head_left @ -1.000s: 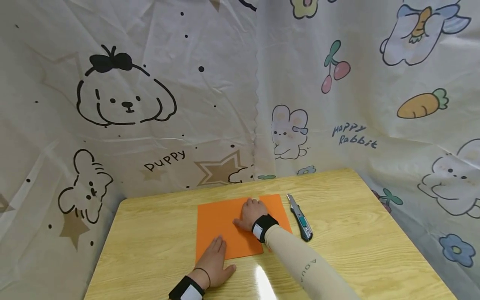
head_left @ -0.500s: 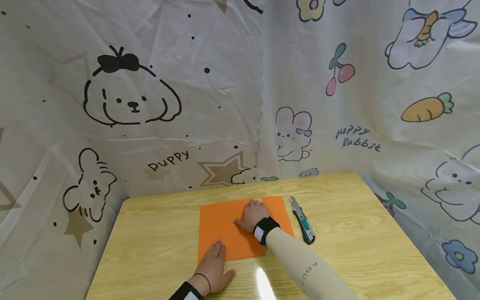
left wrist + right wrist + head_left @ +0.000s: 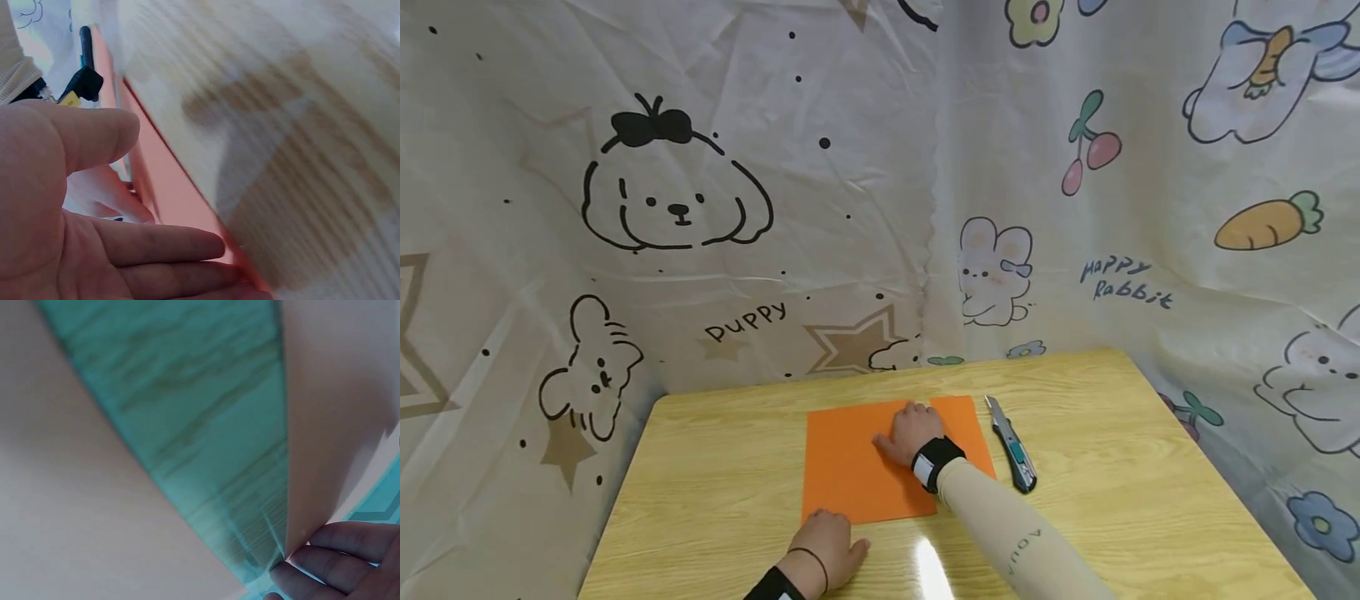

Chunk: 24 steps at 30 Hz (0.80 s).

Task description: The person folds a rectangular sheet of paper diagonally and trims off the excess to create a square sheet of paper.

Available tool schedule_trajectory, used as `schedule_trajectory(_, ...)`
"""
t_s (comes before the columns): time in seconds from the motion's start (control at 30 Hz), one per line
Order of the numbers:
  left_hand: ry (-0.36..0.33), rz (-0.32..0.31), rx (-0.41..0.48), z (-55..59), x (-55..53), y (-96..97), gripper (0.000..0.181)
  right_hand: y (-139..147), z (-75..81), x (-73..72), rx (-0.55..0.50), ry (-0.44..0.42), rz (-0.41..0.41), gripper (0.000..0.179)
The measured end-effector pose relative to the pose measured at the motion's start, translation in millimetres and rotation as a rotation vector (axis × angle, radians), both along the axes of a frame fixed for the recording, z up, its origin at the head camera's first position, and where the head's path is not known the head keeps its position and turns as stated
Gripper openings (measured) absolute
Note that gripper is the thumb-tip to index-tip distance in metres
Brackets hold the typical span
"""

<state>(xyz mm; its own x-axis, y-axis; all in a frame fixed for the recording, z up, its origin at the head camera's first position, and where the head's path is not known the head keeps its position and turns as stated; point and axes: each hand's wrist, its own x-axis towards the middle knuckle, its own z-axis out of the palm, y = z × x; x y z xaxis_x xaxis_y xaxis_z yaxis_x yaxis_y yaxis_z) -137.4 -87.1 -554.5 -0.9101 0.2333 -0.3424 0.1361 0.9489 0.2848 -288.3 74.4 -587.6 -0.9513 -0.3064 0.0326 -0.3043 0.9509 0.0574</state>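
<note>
A large orange sheet (image 3: 846,458) lies flat on the table, with a narrower orange strip (image 3: 966,429) along its right side. My right hand (image 3: 913,429) rests on the large sheet near its upper right edge, thumb spread to the left. In the right wrist view its fingertips touch the sheet's edge, where a gap of tabletop narrows between the two pieces. At the sheet's lower left corner is my left hand (image 3: 833,546), fingertips by the front edge. The left wrist view shows its fingers (image 3: 162,244) straight and its thumb held apart. Neither hand holds anything.
A utility knife (image 3: 1015,454) with its blade out lies right of the strip, blade end pointing away. The wooden table (image 3: 715,475) ends at a printed curtain (image 3: 850,192) behind. A sleeved right forearm (image 3: 1007,525) crosses the table's front right part.
My left hand has drawn back toward me, from lying on the sheet to its front edge. The right hand stays on the sheet. The head view has shifted slightly.
</note>
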Motion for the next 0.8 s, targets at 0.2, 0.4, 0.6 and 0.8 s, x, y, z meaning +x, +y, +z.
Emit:
schedule_trajectory(0.2, 0.000, 0.018, -0.010, 4.9, 2.2, -1.9, 0.035, -2, -2.8, -3.0, 0.007, -0.010, -0.011, 0.074)
schedule_trajectory(0.4, -0.014, 0.065, -0.006, 7.4, 4.0, -5.0, 0.034, -3, -2.7, -2.8, 0.016, -0.003, -0.015, 0.071)
schedule_trajectory(0.6, -0.019, 0.061, 0.026, 8.7, 4.8, -7.4, 0.034, -1, -3.1, -1.6, 0.027, -0.006, -0.018, 0.066)
schedule_trajectory(0.8, 0.035, 0.058, 0.015, 10.4, -0.6, -13.0, 0.038, 3, -4.0, -4.0, 0.015, -0.003, 0.006, 0.062)
